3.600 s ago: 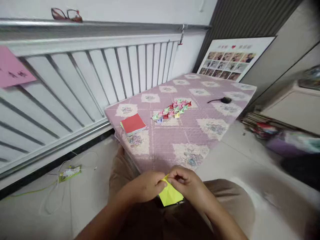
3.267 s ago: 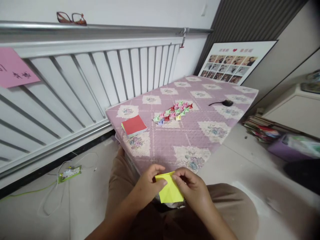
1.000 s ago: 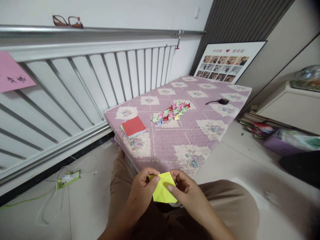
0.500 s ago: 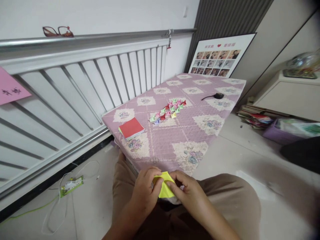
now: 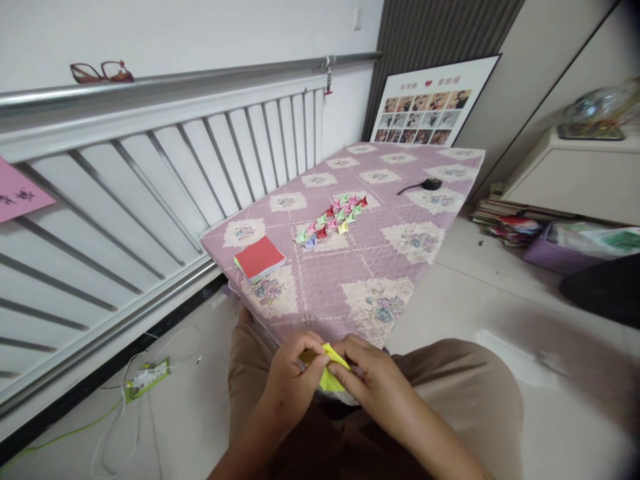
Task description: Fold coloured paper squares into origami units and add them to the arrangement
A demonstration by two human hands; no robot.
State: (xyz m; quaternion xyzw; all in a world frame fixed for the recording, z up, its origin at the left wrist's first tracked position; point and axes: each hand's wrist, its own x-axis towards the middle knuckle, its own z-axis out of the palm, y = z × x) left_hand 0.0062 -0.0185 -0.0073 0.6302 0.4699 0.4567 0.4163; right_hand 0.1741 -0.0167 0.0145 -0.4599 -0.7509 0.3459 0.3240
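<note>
Hands together over your lap: your left hand (image 5: 293,380) and right hand (image 5: 373,380) are both pinching the yellow paper (image 5: 327,373) (partly folded), their grip closed on it, just below the counter (image 5: 350,267) edge.

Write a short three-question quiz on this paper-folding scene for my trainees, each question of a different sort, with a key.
1. True or false: both hands, the left hand and the right hand, pinch the yellow paper.
2. Multiple choice: the red paper stack lies on the A) floor, B) quilted table, C) rail.
3. Fill in: the glasses rest on top of the metal ____.

Key
1. True: fingers of both hands close on the folded yellow paper, held over the lap at the table's near edge.
2. B: it sits near the table's left corner, apart from the row of small folded pieces.
3. Rail.
</note>
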